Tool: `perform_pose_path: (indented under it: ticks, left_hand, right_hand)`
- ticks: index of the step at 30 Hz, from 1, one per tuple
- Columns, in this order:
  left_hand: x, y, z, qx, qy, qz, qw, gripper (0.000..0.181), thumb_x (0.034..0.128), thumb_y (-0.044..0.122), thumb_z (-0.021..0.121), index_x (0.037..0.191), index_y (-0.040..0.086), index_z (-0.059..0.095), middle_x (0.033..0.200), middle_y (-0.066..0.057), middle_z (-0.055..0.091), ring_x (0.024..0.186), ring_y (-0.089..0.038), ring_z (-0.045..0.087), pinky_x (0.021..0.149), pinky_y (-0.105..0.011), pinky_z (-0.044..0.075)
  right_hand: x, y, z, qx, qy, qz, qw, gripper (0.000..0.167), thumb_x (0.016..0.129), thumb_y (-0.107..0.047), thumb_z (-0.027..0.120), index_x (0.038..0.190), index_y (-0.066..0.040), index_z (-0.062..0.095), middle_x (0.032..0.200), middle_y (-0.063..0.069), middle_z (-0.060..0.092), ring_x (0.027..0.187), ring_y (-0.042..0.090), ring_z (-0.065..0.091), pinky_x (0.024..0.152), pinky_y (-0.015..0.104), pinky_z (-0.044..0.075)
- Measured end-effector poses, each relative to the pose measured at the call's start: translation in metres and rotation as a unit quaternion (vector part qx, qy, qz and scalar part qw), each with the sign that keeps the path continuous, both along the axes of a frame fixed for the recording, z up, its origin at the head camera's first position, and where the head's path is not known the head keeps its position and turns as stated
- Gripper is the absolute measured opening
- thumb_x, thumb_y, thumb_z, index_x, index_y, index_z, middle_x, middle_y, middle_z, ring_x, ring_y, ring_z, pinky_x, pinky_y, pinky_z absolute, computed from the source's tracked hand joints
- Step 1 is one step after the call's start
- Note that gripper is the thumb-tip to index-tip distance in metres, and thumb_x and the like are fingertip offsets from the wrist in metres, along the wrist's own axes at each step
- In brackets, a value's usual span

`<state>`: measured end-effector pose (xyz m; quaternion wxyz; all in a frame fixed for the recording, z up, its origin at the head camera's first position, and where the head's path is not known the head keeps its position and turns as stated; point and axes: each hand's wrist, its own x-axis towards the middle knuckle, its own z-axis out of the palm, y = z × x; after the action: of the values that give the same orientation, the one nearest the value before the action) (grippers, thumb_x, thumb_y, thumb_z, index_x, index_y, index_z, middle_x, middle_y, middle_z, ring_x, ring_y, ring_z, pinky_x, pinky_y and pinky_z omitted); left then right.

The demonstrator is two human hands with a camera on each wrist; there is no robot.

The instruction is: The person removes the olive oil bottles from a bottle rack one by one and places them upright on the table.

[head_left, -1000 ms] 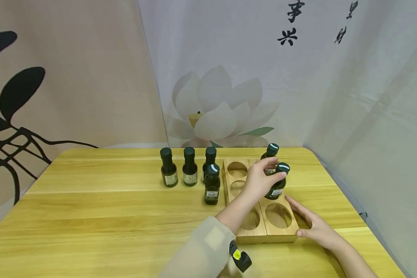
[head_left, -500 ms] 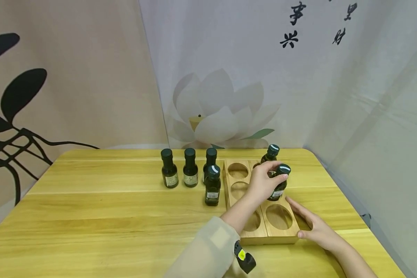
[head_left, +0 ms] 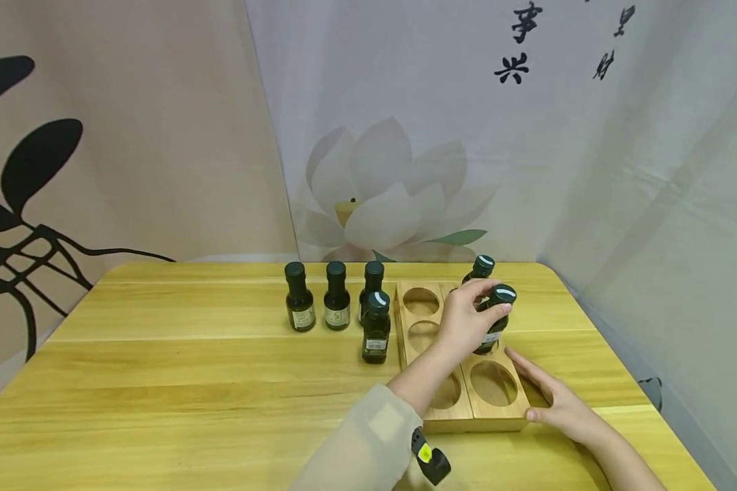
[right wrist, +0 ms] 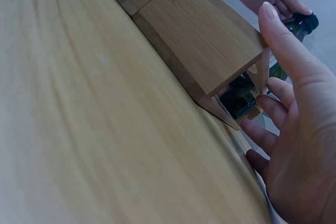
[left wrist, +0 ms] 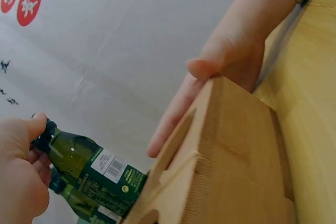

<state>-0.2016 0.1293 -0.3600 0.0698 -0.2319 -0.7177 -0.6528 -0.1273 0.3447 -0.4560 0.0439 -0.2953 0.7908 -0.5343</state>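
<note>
1. Left of centre: leftmost cream-labelled bottle of dark glass, black-capped (head_left: pixel 299 300), upright on the yellow wooden table (head_left: pixel 160 368). Just beside it, apart, a second cream-labelled bottle of dark glass (head_left: pixel 336 300); the gap probably leaves room for fingers.
2. Middle: a third dark bottle with a black cap (head_left: pixel 373 276), partly hidden behind a squarish green glass bottle (head_left: pixel 376 337) standing nearer the camera. Both close by the rack's left side, likely to keep the reach short.
3. Right of centre: pale wooden rack with round holes (head_left: pixel 473 424), two blocks side by side. Two holes on its left show bare; forearm partly covers the nearest left one. Nearest right hole also uncovered.
4. Left hand (head_left: pixel 469 320) crosses over the rack, thumb and fingers pinching a dark-green, black-capped glass bottle (head_left: pixel 494 335) near the neck. Bottle leans slightly, base at the right block's middle. High grip presumably keeps fingers clear of the wood. Fully seated? Cannot tell.
5. Behind it, at the far right end: another green bottle with a black cap (head_left: pixel 482 266), upright, lower part hidden by the hand.
6. Lower right: right hand (head_left: pixel 555 399), empty, thumb and fingers spread wide at the rack's near right corner, apparently bracing it against sliding.
</note>
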Motion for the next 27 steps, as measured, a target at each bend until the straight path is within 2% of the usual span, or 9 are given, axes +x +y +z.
perform_pose_path:
  ticks: [6,11,14,22,27]
  left_hand:
    - [0.003,-0.003,0.013,0.007,0.018,-0.002,0.9998,0.032,0.0841,0.011,0.074,0.115,0.006,0.067,0.107,0.005,0.063,0.097,-0.001,0.058,0.084,-0.019,0.048]
    - [0.006,-0.009,0.024,0.009,0.029,-0.004,0.9995,0.035,0.0849,0.012,0.073,0.118,0.007,0.066,0.104,0.004,0.063,0.091,-0.001,0.058,0.075,-0.016,0.049]
    - [0.007,-0.015,0.031,0.014,0.047,-0.003,0.9988,0.034,0.0852,0.012,0.073,0.118,0.007,0.066,0.101,0.003,0.063,0.087,-0.002,0.058,0.071,-0.016,0.05]
    - [0.009,-0.038,0.057,0.027,0.095,0.033,0.9946,0.032,0.0835,0.011,0.075,0.114,0.006,0.068,0.102,0.001,0.064,0.091,-0.005,0.055,0.077,-0.026,0.05]
    - [0.01,-0.056,0.072,0.045,0.118,0.044,0.991,0.031,0.0836,0.009,0.075,0.113,0.003,0.067,0.101,-0.002,0.064,0.089,-0.01,0.056,0.081,-0.032,0.049]
  right_hand:
    - [0.0,0.002,-0.001,0.0,-0.008,-0.002,1.0,0.076,0.093,-0.033,0.065,0.153,-0.011,0.024,0.156,0.003,0.025,0.135,0.005,0.029,0.103,0.014,0.023]
    - [-0.001,0.002,-0.002,-0.001,-0.013,-0.003,0.9999,0.076,0.093,-0.033,0.064,0.153,-0.01,0.024,0.156,0.003,0.025,0.134,0.004,0.03,0.102,0.014,0.024]
    - [-0.001,0.002,-0.003,0.0,-0.016,-0.006,0.9999,0.077,0.092,-0.034,0.065,0.153,-0.01,0.024,0.156,0.003,0.026,0.134,0.004,0.03,0.102,0.014,0.024]
    - [-0.001,0.001,-0.005,0.003,-0.008,-0.005,1.0,0.077,0.092,-0.037,0.064,0.153,-0.01,0.024,0.156,0.004,0.025,0.134,0.004,0.03,0.103,0.015,0.024]
    - [-0.001,0.001,-0.005,0.002,-0.007,-0.008,0.9999,0.079,0.092,-0.039,0.064,0.153,-0.01,0.023,0.156,0.005,0.024,0.134,0.005,0.031,0.103,0.015,0.024]
